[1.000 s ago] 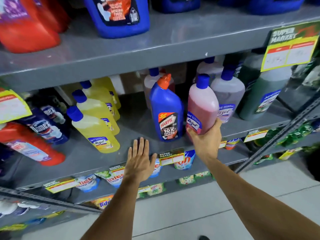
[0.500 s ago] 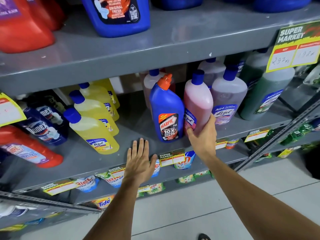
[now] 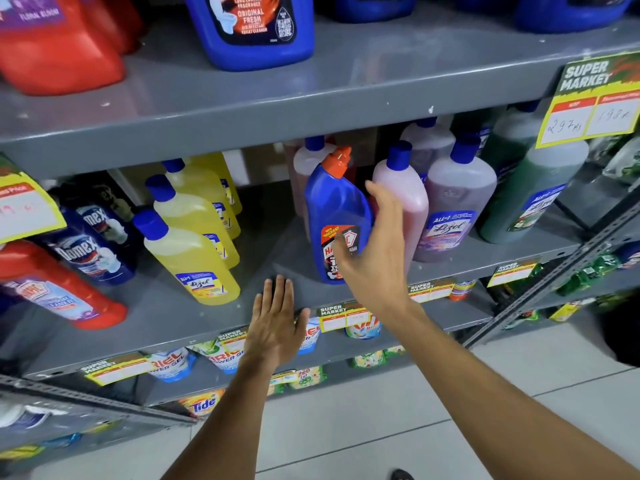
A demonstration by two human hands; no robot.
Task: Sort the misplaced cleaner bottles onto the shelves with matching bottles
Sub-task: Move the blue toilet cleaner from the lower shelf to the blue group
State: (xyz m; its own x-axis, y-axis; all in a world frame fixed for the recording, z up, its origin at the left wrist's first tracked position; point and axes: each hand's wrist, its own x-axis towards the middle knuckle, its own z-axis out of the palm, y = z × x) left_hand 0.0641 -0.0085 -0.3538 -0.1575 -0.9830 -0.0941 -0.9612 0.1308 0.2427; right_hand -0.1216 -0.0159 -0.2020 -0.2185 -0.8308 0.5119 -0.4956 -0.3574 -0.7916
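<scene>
A blue Harpic bottle (image 3: 334,209) with an orange cap stands on the middle shelf (image 3: 166,310), among pink and purple Lizol bottles. The pink Lizol bottle (image 3: 410,199) stands just right of it, beside a purple one (image 3: 453,206). My right hand (image 3: 375,247) is open in front of the blue bottle, fingers spread over its right side and label, holding nothing. My left hand (image 3: 275,322) lies flat and open on the shelf's front edge, left of the blue bottle.
Yellow Lizol bottles (image 3: 188,251) stand in a row at the left, with Domex bottles (image 3: 86,244) and a red bottle (image 3: 59,296) beyond. Green bottles (image 3: 530,199) stand at the right. Large blue (image 3: 249,29) and red (image 3: 52,46) jugs sit on the upper shelf. Detergent pouches hang below.
My right hand set the pink Lizol bottle down beside the purple one, let it go and moved left onto the front of the blue Harpic bottle. My left hand stayed put.
</scene>
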